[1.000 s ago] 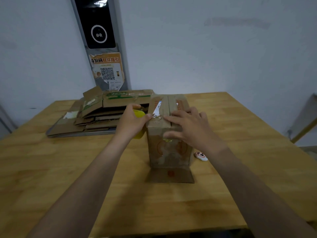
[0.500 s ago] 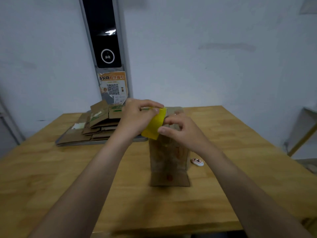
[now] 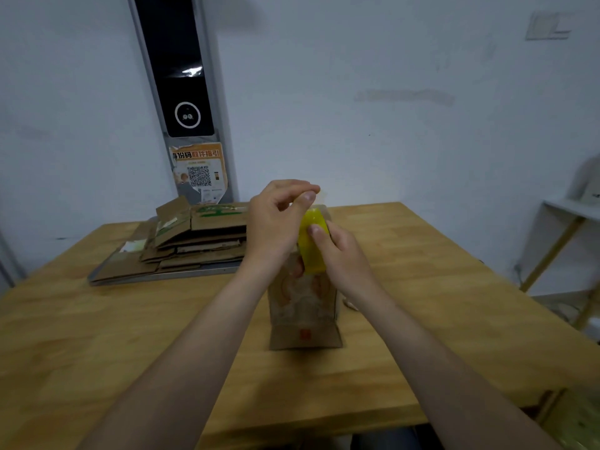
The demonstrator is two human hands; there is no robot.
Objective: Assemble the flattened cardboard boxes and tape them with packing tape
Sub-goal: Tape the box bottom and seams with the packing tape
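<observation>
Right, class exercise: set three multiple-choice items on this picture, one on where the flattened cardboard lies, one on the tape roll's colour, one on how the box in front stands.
1. Where is the stack of flattened cardboard boxes? A on the floor; B on the far left part of the wooden table; C on a shelf.
2. What colour is the tape roll? A blue; B red; C yellow.
3. How is the cardboard box placed? A upright on the table; B lying flat; C lifted in the air.

Key: 1 B, the stack rests on the tabletop near the wall. 2 C, the roll gripped by the right hand is yellow. 3 A, its base sits on the wood.
</observation>
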